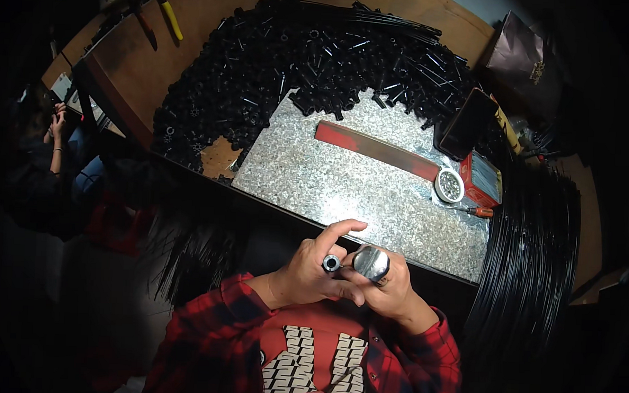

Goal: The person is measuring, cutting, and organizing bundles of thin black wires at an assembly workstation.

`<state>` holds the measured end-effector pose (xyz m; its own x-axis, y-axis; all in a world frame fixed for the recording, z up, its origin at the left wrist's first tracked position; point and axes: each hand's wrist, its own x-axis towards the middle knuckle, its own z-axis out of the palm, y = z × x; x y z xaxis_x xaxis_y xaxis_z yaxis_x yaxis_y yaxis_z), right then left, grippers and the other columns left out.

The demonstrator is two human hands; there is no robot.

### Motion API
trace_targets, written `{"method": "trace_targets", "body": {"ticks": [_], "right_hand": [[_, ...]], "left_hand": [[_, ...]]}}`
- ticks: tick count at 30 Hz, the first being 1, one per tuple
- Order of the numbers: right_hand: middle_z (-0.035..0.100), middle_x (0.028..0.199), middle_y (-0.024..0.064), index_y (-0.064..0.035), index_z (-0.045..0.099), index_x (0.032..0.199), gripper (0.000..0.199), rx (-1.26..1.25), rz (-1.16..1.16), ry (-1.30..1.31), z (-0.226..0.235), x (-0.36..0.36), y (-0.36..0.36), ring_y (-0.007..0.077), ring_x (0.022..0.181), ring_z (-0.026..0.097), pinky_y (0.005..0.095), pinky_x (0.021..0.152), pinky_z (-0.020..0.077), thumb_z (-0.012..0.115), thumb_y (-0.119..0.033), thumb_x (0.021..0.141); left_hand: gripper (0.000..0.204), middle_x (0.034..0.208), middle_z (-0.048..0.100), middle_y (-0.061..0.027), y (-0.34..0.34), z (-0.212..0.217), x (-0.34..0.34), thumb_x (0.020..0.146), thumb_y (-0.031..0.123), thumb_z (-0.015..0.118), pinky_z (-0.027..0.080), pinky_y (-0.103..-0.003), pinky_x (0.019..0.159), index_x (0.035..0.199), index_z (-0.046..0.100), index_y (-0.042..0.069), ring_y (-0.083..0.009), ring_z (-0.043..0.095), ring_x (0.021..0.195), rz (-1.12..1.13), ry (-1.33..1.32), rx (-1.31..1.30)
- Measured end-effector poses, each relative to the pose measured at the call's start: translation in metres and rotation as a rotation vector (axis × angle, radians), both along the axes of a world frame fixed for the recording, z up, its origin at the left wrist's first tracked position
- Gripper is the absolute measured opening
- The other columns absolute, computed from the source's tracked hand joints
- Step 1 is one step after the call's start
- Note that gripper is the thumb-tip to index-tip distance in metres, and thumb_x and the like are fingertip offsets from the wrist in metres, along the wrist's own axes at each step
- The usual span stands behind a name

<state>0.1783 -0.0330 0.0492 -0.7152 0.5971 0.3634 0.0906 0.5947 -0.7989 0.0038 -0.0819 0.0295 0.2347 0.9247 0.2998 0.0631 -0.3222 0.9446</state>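
Note:
My hands are close together in front of my chest, just off the front edge of the work table. My left hand [305, 276] is closed round a small tube with a shiny ring-shaped end [331, 263], its index finger stretched out over the table edge. Beside it, my right hand [398, 289] grips a thing with a smooth, rounded, shiny metal head [371, 263]; the rest of it is hidden by the fingers. The two held things are side by side, and I cannot tell whether they touch.
A speckled stone slab [288, 168] carries a red-brown bar [375, 150], a white dish of small metal parts [449, 184], a red box [481, 180] and a screwdriver [477, 212]. Behind lies a heap of black parts [264, 56]. A phone [464, 124] leans at right, near thin black rods [528, 238].

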Motion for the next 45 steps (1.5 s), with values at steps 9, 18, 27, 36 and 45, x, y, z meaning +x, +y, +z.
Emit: {"method": "trace_targets", "body": {"ticks": [9, 18, 27, 36, 45], "right_hand": [[0.060, 0.073, 0.0113, -0.0011, 0.060, 0.089, 0.020, 0.046, 0.026, 0.030, 0.001, 0.000, 0.004, 0.0269, 0.061, 0.059, 0.0343, 0.053, 0.0461, 0.068, -0.003, 0.070], [0.058, 0.071, 0.0086, -0.0020, 0.059, 0.088, 0.021, 0.191, 0.051, 0.006, 0.005, -0.001, 0.005, 0.0253, 0.060, 0.059, 0.0341, 0.053, 0.0459, 0.069, -0.005, 0.070], [0.057, 0.070, 0.0063, -0.0025, 0.059, 0.090, 0.029, 0.362, 0.072, 0.042, 0.006, -0.003, 0.007, 0.0223, 0.056, 0.056, 0.0332, 0.050, 0.0425, 0.073, -0.021, 0.072], [0.057, 0.070, 0.0080, -0.0003, 0.058, 0.093, 0.044, 0.515, 0.088, 0.149, 0.000, -0.003, 0.007, 0.0213, 0.056, 0.056, 0.0325, 0.050, 0.0414, 0.067, -0.040, 0.077], [0.060, 0.069, 0.0073, -0.0009, 0.060, 0.090, 0.024, 0.426, -0.037, 0.173, -0.002, -0.004, -0.001, 0.0227, 0.056, 0.058, 0.0321, 0.052, 0.0448, 0.070, -0.017, 0.077]], "left_hand": [[0.095, 0.062, 0.061, -0.0027, -0.001, 0.001, 0.002, 0.065, 0.042, 0.083, 0.043, -0.025, 0.053, 0.134, 0.034, -0.001, -0.0120, 0.061, 0.056, 0.014, 0.026, -0.066], [0.082, 0.057, 0.054, -0.0040, -0.001, 0.001, 0.002, 0.073, 0.019, 0.079, 0.037, -0.025, 0.047, 0.138, 0.031, 0.005, -0.0075, 0.049, 0.049, 0.020, 0.011, -0.054], [0.082, 0.054, 0.050, -0.0017, -0.002, 0.004, 0.002, 0.071, 0.015, 0.080, 0.035, -0.025, 0.047, 0.137, 0.033, 0.005, -0.0071, 0.046, 0.047, 0.072, 0.055, -0.021], [0.086, 0.053, 0.047, -0.0030, -0.005, 0.003, 0.003, 0.069, 0.015, 0.081, 0.035, -0.026, 0.046, 0.138, 0.031, 0.003, -0.0103, 0.047, 0.045, 0.042, 0.058, 0.071], [0.092, 0.055, 0.049, -0.0035, -0.004, 0.001, 0.005, 0.068, 0.026, 0.084, 0.036, -0.027, 0.045, 0.138, 0.029, 0.003, -0.0112, 0.050, 0.046, 0.045, 0.060, 0.101]]}}
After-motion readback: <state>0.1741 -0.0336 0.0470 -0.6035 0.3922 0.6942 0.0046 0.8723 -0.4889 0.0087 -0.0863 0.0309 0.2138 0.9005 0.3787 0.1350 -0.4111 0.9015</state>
